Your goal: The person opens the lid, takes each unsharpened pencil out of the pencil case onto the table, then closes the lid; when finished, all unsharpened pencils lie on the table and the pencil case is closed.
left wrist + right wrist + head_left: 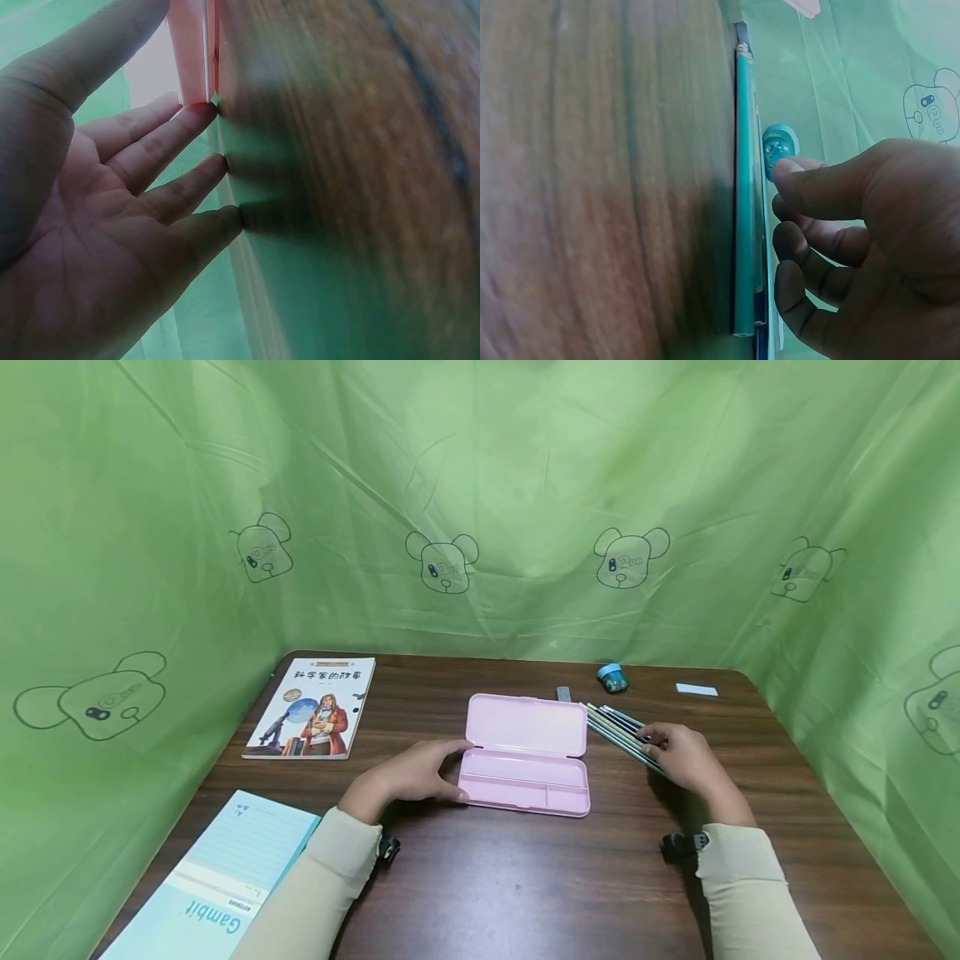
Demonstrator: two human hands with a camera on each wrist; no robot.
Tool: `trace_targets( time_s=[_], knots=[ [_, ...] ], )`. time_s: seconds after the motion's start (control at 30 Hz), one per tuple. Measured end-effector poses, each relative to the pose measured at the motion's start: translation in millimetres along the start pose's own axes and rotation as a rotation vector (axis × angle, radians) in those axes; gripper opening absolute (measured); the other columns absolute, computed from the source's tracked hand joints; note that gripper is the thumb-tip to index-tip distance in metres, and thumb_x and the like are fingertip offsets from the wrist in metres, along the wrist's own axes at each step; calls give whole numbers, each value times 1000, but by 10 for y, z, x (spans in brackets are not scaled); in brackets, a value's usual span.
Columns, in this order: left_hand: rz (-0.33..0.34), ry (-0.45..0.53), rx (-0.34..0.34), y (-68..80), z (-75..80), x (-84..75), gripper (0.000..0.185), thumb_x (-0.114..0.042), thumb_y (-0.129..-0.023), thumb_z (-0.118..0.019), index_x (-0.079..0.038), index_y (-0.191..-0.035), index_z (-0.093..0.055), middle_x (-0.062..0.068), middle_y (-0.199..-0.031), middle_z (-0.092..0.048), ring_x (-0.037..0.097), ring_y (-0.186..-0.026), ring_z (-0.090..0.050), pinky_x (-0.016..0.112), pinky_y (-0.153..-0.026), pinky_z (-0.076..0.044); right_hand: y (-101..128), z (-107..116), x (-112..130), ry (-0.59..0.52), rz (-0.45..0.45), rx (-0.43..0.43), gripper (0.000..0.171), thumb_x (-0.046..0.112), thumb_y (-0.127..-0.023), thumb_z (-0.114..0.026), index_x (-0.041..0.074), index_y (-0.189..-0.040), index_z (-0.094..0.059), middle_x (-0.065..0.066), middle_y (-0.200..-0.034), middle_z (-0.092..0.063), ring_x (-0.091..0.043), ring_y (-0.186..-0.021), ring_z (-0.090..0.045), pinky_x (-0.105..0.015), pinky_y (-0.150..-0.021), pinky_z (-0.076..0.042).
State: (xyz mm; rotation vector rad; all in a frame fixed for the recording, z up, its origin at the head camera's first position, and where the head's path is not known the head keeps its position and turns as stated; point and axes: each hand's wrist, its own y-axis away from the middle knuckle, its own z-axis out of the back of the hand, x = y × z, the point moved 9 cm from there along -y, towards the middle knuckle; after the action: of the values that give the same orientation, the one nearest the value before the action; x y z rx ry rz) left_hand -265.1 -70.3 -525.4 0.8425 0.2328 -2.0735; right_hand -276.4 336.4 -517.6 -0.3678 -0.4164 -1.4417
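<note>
Pink pencil case (525,756) lies lid-up at bench (525,877) centre. Left hand (420,774) flat-fingered against case's left end, bracing it. Right hand (686,756), right of case, curls onto pencils (618,731), gathering them.

the book (311,708) at the far left of my worktop (525,877) carries the chinese title "科学家的故事" across its cover. the notebook (217,885) at the near left reads "gambit", with a small "notebook" beside it.
</note>
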Motion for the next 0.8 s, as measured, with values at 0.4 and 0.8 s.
trace_targets(
  time_s=[0.4,0.8],
  knots=[
    [0,-2,-1,-1,-2,5,85,-29,-89,-96,-9,-162,-56,15,-163,-62,34,-157,-53,53,-134,-42,13,37,43,-12,12,-12,22,6,-106,-70,-2,-126,-78,-21,-112,-82,-31,-99,-73,-45,-84,-57],
    [-5,1,0,4,-4,-6,85,-28,-89,-96,-8,-161,-56,16,-162,-62,34,-157,-54,53,-134,-42,10,-17,540,-44,97,1,22,9,-105,-75,3,-126,-80,-15,-111,-82,-27,-99,-71,-44,-86,-58]
  ],
)
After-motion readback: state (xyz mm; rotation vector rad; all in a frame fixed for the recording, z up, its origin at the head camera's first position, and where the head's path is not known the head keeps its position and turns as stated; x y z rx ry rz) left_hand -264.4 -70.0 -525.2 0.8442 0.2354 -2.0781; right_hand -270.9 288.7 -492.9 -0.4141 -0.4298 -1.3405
